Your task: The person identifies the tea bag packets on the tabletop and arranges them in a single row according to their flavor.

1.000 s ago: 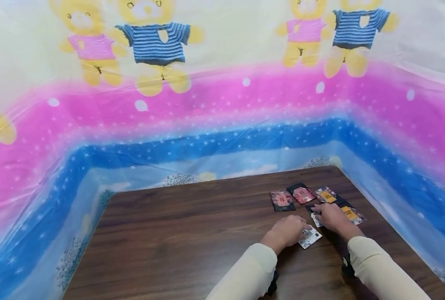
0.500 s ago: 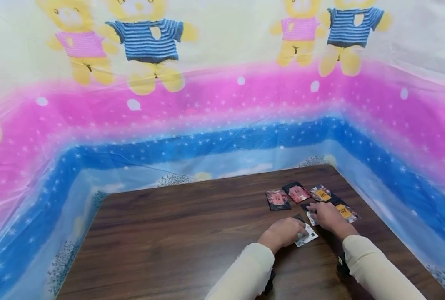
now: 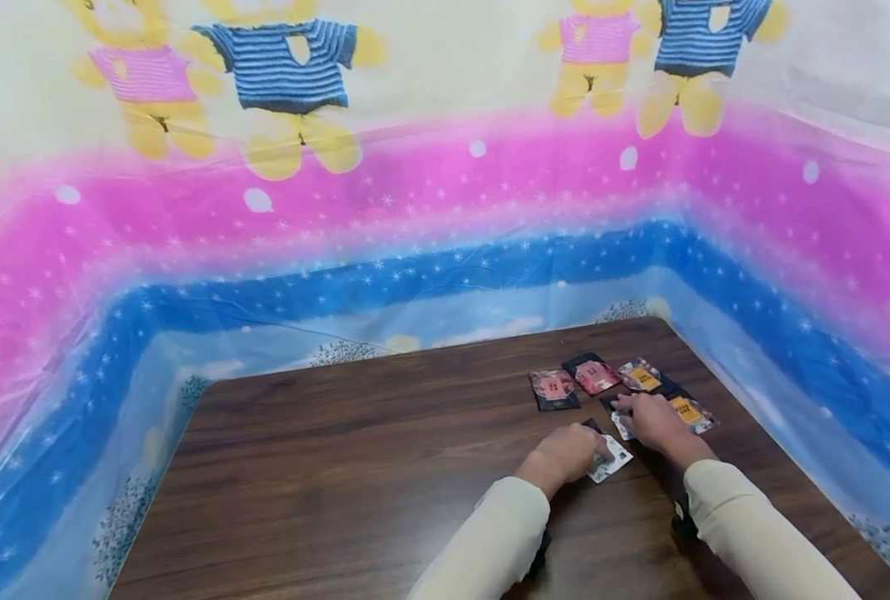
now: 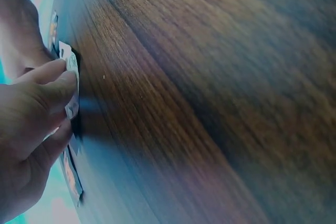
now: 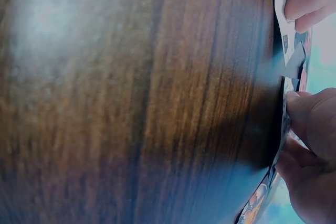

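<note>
Near the right side of the table, my left hand (image 3: 571,454) holds a small flat white patterned packet (image 3: 616,463) with a dark edge. In the left wrist view, the fingers (image 4: 65,85) of this hand lie on the packet's face and the thumb sits at its lower side. My right hand (image 3: 655,421) is just beyond it, over a second white packet (image 3: 619,425) that it mostly hides. The right wrist view has its thumb at the edge of this packet (image 5: 286,106), the other fingers lower down. Both packets lie low on the table.
Two dark packets with pink labels, one at left (image 3: 554,390) and one beside it (image 3: 592,372), lie behind the hands. Two with orange labels, one farther back (image 3: 643,377) and one nearer (image 3: 688,410), lie at right. A printed bear curtain (image 3: 415,208) surrounds the wooden table (image 3: 340,467).
The packet under my left hand has turned slightly, and its dark far edge now shows beyond the fingers. My right hand stays at its packet. The head view has shifted a little.
</note>
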`<state>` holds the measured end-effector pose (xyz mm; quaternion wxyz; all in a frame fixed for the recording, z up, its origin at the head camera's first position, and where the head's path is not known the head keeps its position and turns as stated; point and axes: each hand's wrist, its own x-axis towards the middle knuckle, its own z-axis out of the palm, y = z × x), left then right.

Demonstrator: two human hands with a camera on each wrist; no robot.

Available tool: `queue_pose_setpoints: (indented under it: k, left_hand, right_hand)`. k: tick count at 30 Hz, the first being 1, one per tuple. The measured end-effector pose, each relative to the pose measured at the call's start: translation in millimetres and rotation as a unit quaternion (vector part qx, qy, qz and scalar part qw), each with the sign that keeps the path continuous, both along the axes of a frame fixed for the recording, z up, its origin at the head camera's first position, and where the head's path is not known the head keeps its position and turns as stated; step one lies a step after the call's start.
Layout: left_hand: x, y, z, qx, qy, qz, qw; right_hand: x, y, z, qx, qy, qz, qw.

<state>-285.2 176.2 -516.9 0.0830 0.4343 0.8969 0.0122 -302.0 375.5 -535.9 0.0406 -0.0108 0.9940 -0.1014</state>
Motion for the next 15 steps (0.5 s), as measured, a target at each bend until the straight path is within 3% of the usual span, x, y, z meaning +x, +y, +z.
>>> queue_pose_setpoints:
  k: [10,15]
  left_hand:
    - [-3.2,-5.0,-0.3,-0.008,-0.011,0.037,0.9992]
    - [-10.3,-7.4,2.4,-0.036,-0.046,0.069,0.996]
  right_hand:
    - [-0.1,-0.7,1.0,-0.005,-0.009,-0.007,0.9999]
    - [-2.2,-0.9,2.1,-0.008,-0.023,-0.012,0.9996]
